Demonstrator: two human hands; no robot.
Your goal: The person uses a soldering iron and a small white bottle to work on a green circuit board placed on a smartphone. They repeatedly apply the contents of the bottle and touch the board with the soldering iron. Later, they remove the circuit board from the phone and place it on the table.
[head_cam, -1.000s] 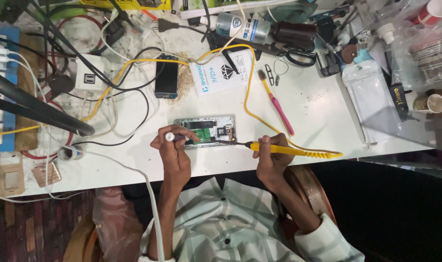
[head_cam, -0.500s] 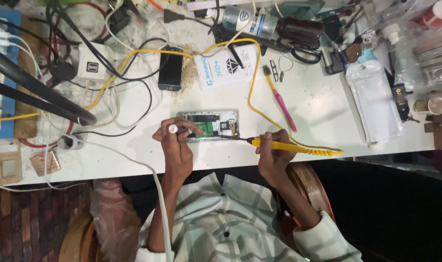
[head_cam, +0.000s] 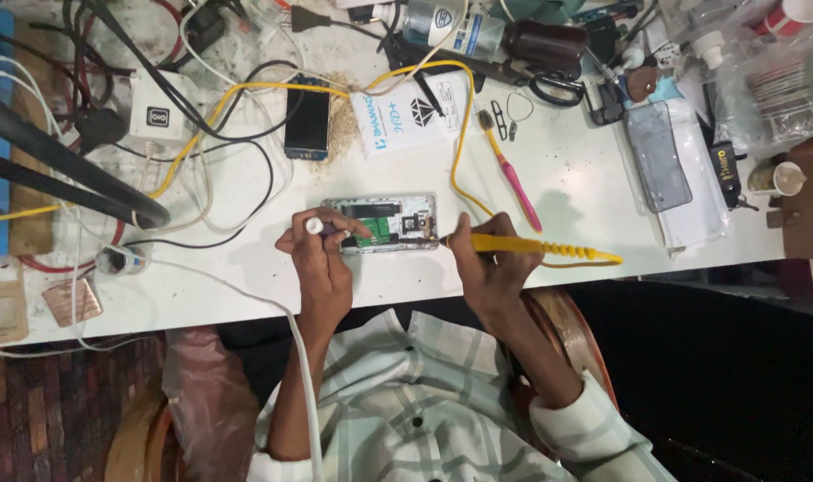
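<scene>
We see an opened phone (head_cam: 381, 222) lying flat on the white table (head_cam: 585, 205), back cover off, its inner boards showing, close to the near edge and roughly central. Our left hand (head_cam: 322, 254) sits at the phone's left end, fingers curled tight around a small pen-like tool with a white cap (head_cam: 315, 227); its tip end runs toward the phone's middle but the exact contact spot is hidden by the fingers. Our right hand (head_cam: 482, 263) is just right of the phone, closed in a pen grip on a yellow soldering iron (head_cam: 531, 245), tip pointing left at the phone's right edge, touching or nearly touching, we can't tell which. The iron's handle trails right along the table edge, and its yellow cable (head_cam: 464, 134) loops far up and across to the left.

Far of the phone: a second dark phone (head_cam: 307, 119) face up, a white printed card (head_cam: 406, 114), a pink-handled brush (head_cam: 512, 168) lying diagonally. Right side: a grey phone-shaped panel (head_cam: 659, 156) on a clear sleeve. Far right edge: scissors (head_cam: 554, 87), a dark bottle (head_cam: 545, 43). Left: a white adapter (head_cam: 157, 114) among tangled black and white cables.
</scene>
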